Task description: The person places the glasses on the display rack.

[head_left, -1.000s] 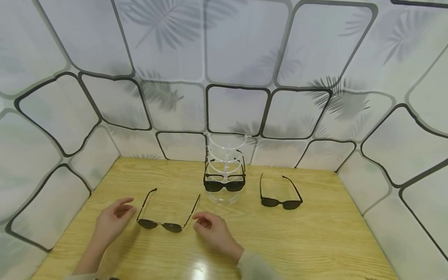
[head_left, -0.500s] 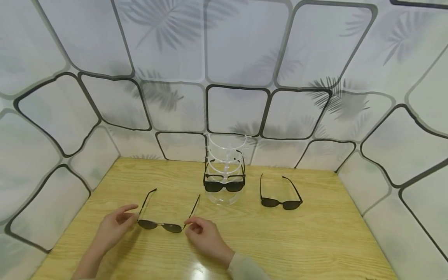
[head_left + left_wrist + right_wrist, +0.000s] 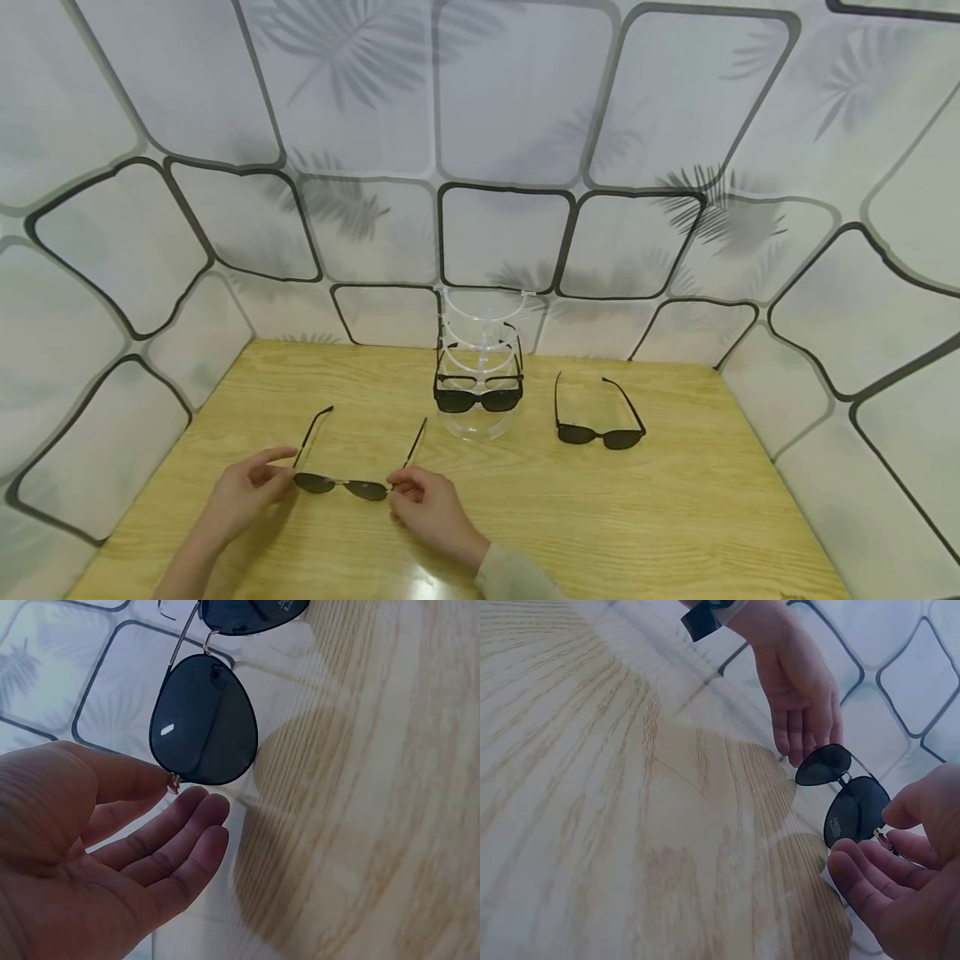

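A pair of aviator sunglasses with dark lenses and a thin metal frame stands lenses-forward on the table, its arms unfolded toward the back wall. My left hand pinches it by the hinge at the left end. In the left wrist view, the thumb of that hand meets the gold hinge beside the dark lens, and the other fingers curl loosely below. At the opposite hinge, my right hand holds the frame between thumb and fingers. The right wrist view has both hands at the two ends of the sunglasses.
Behind stands a clear display rack bearing black sunglasses low down, with another dark-framed pair of glasses just above. Another pair of black sunglasses lies unfolded to the right. Patterned walls border the wooden table behind and at both sides.
My right hand has moved left, from beside the aviator sunglasses to their right hinge, and taken hold. My left hand has moved slightly down and right onto the left hinge.
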`<action>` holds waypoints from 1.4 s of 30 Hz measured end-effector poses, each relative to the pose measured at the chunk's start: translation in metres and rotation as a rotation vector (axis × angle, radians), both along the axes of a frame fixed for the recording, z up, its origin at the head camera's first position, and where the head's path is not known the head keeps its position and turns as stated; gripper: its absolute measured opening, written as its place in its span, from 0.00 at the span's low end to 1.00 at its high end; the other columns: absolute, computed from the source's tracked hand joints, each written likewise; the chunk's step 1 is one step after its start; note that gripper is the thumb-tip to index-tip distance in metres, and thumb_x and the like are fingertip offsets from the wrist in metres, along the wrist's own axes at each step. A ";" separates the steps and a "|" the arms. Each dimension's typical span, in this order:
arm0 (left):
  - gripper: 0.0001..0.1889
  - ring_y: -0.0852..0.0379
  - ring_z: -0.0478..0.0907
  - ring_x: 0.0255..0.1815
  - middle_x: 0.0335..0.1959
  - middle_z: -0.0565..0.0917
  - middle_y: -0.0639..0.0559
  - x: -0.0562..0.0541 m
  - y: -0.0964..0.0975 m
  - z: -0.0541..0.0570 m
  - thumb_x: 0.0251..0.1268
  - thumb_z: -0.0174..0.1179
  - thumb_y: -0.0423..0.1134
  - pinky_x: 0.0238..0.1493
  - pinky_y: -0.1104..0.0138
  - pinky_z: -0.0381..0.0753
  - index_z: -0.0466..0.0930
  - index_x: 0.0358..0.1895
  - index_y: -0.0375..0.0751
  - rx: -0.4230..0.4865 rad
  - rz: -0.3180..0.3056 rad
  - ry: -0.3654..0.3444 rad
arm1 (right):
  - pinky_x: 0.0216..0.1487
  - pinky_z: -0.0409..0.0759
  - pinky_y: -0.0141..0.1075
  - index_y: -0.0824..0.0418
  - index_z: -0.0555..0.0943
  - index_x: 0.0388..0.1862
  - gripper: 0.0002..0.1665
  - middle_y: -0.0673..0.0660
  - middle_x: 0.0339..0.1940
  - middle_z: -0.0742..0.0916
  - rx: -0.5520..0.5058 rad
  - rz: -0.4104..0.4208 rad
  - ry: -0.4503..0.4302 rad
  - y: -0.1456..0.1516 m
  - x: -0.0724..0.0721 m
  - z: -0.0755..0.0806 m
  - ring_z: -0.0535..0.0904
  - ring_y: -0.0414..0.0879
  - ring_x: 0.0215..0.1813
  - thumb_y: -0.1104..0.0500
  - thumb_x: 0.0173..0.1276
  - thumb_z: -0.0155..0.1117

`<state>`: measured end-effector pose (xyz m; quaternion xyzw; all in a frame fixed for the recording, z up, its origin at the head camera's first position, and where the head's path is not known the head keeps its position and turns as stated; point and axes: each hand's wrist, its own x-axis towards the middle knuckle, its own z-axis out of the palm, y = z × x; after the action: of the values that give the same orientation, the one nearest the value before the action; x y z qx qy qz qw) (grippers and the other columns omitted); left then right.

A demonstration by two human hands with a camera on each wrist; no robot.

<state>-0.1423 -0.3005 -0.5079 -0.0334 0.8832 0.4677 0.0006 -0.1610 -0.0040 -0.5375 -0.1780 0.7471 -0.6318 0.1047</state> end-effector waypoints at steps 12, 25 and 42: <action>0.21 0.65 0.87 0.34 0.44 0.92 0.36 0.000 0.002 0.000 0.75 0.63 0.30 0.35 0.69 0.85 0.79 0.67 0.28 0.015 -0.001 -0.010 | 0.35 0.80 0.23 0.67 0.86 0.50 0.11 0.55 0.38 0.89 -0.028 -0.011 -0.015 -0.001 0.002 0.001 0.81 0.30 0.31 0.64 0.72 0.66; 0.21 0.64 0.89 0.36 0.44 0.91 0.35 0.005 0.001 0.008 0.76 0.60 0.27 0.41 0.67 0.89 0.76 0.68 0.24 0.100 -0.029 -0.003 | 0.34 0.83 0.25 0.66 0.88 0.47 0.09 0.66 0.38 0.90 -0.058 -0.058 -0.050 -0.003 0.004 0.008 0.83 0.34 0.31 0.61 0.76 0.67; 0.24 0.62 0.90 0.42 0.44 0.90 0.72 0.019 0.010 0.040 0.78 0.63 0.42 0.47 0.69 0.88 0.79 0.69 0.30 0.192 -0.005 0.022 | 0.36 0.88 0.31 0.62 0.88 0.48 0.08 0.65 0.37 0.90 -0.105 -0.084 0.103 0.013 -0.004 0.042 0.87 0.39 0.33 0.60 0.78 0.66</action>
<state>-0.1235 -0.2901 -0.4683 -0.0258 0.8344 0.5505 -0.0047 -0.1651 0.0092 -0.4954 -0.1842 0.7242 -0.6639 0.0300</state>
